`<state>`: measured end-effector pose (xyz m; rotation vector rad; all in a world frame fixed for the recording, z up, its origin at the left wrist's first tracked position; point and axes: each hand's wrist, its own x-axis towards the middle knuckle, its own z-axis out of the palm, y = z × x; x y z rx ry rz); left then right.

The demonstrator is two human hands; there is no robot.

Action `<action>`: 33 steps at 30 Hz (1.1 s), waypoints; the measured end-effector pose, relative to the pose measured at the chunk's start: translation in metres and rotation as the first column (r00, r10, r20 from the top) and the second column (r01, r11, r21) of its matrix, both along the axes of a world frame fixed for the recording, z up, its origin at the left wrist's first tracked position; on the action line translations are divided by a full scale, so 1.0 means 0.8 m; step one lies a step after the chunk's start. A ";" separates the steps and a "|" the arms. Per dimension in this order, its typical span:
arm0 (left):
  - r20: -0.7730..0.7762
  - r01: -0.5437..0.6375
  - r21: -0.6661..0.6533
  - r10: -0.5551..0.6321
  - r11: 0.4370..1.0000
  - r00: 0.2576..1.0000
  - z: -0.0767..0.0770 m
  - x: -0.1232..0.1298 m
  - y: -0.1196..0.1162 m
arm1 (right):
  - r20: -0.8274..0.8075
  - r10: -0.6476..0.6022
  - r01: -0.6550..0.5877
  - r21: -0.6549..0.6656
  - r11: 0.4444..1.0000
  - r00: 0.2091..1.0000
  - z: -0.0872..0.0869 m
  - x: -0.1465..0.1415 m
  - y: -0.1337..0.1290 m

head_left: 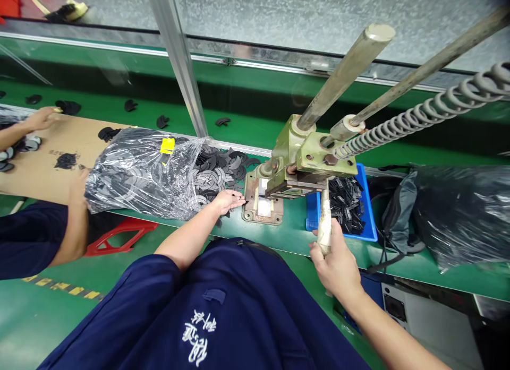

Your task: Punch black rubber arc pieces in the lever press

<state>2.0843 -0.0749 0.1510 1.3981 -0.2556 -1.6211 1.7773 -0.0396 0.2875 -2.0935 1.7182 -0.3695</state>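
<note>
My right hand (337,258) is wrapped round the pale, taped lever handle (325,224) of a green hand press (295,147). My left hand (229,201) reaches to the left edge of the press's worn metal base (263,217), its fingers close together. A tiny dark spot shows at the fingertips; I cannot make out what it is. On the base lies a pale fixture block (264,206), below the raised press head (297,187). Beside my left hand spreads a pile of flat, curved black pieces (217,173), spilling from a clear plastic bag (139,173).
A blue bin (370,216) of small black parts stands right of the press. Further right are a grey backpack (400,211) and a stuffed plastic bag (466,211). At left, a co-worker's hands are over cardboard (91,134). A coil spring (422,110) slants overhead.
</note>
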 end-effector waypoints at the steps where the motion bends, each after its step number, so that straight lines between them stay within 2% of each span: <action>1: 0.041 0.014 0.003 -0.015 1.000 0.999 -0.001 -0.002 -0.002 | 0.000 -0.005 0.005 0.008 1.000 1.000 0.000 0.000 0.000; 5: 0.182 0.134 -0.035 -0.126 0.990 0.975 -0.006 -0.009 -0.011 | -0.003 -0.019 0.019 0.033 0.999 1.000 0.001 0.001 0.000; 8: 0.320 0.242 0.000 -0.229 0.970 0.919 -0.013 -0.017 -0.022 | -0.006 -0.026 0.026 0.041 0.999 1.000 0.004 0.002 0.000; 11: 0.405 0.284 0.032 -0.273 0.958 0.873 -0.018 -0.025 -0.031 | -0.015 -0.023 0.023 0.040 0.999 1.000 0.005 0.003 0.001; 18: 0.438 0.212 -0.061 -0.165 0.975 0.884 -0.016 -0.034 -0.038 | -0.036 -0.034 0.034 -0.012 0.999 0.999 -0.003 0.001 0.000; 20: 0.395 0.187 -0.087 -0.139 0.979 0.908 -0.017 -0.034 -0.041 | -0.042 -0.039 0.039 -0.003 0.999 0.998 -0.004 0.000 -0.001; 23: 0.275 0.203 -0.118 -0.164 0.972 0.947 -0.018 -0.036 -0.046 | -0.055 -0.043 0.044 0.011 0.999 0.998 -0.003 -0.001 -0.001; 26: 0.226 0.197 -0.092 -0.172 0.976 0.959 -0.021 -0.043 -0.052 | -0.082 -0.047 0.048 0.012 0.999 0.996 -0.002 0.000 -0.001; 30: 0.281 0.100 -0.031 -0.087 0.995 0.956 -0.029 -0.057 -0.062 | -0.114 -0.050 0.050 0.000 0.999 0.992 0.000 0.001 -0.001; 33: 0.243 0.091 -0.017 -0.084 0.996 0.966 -0.034 -0.068 -0.068 | -0.117 -0.058 0.058 -0.007 0.998 0.991 0.003 0.003 -0.001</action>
